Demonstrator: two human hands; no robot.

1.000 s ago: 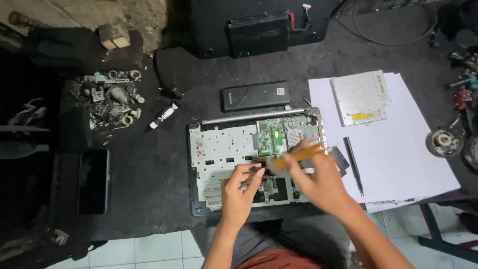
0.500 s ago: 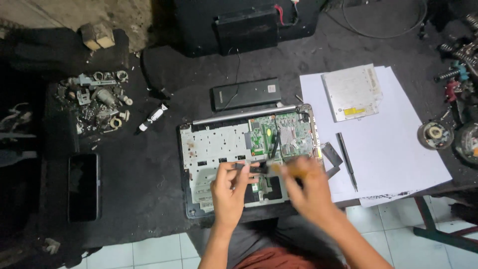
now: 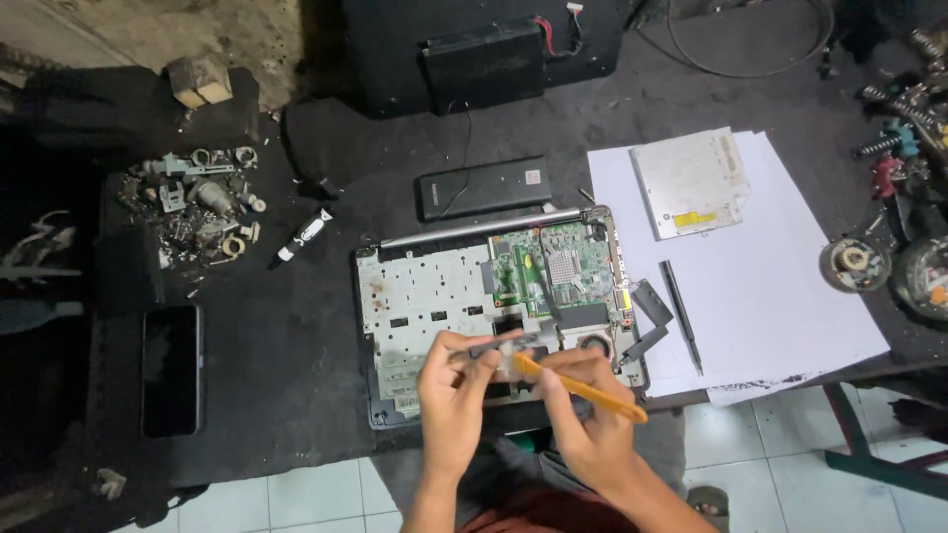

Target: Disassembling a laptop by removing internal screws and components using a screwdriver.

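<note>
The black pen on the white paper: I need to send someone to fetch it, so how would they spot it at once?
Start at the opened laptop in the middle of the dark table. Just right of it lie white paper sheets. On their left part, below the silver optical drive, lies the black pen, the only long thin thing on the paper.

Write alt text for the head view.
Two bare hands work over an opened laptop: the left hand holds a small dark part, the right hand an orange-handled tool. A phone lies left; white paper right.
</note>
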